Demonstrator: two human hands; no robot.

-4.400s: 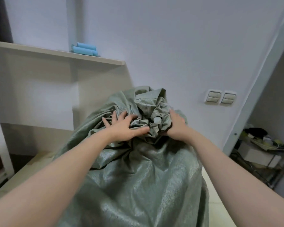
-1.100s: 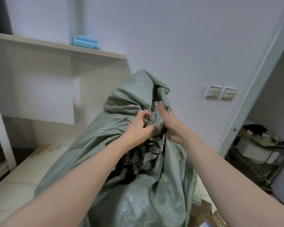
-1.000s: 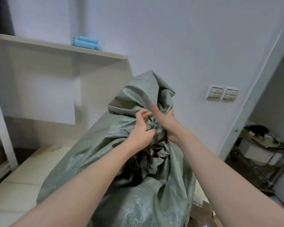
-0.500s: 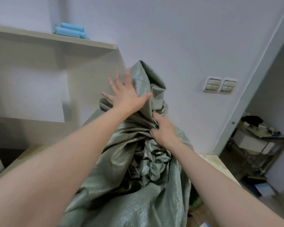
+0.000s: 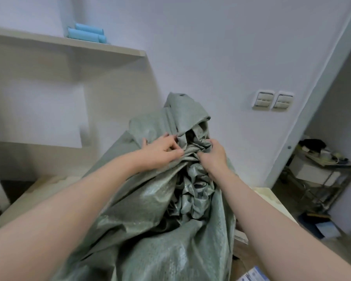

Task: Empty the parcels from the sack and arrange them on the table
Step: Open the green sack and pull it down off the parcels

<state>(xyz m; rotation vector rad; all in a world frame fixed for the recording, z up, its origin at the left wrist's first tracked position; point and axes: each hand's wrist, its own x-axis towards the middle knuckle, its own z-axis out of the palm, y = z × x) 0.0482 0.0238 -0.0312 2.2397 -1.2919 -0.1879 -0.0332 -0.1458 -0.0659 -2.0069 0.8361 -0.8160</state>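
A grey-green woven sack (image 5: 150, 230) stands heaped on a pale table (image 5: 272, 197), its crumpled top rising toward 12 o'clock against the white wall. Both bare arms reach into its gathered neck. The left hand (image 5: 162, 151), at 9 o'clock of the bunched cloth, pinches a fold between thumb and curled fingers. The right hand (image 5: 213, 155), at 3 o'clock and just beside it, has its fingers dug into the creases and clamped on the fabric. A shelf (image 5: 69, 42) at 10 o'clock carries blue rolls (image 5: 87, 34); twin wall switches (image 5: 272, 100) sit at 2 o'clock. A printed label (image 5: 253, 275) at 5 o'clock is too blurred to read.
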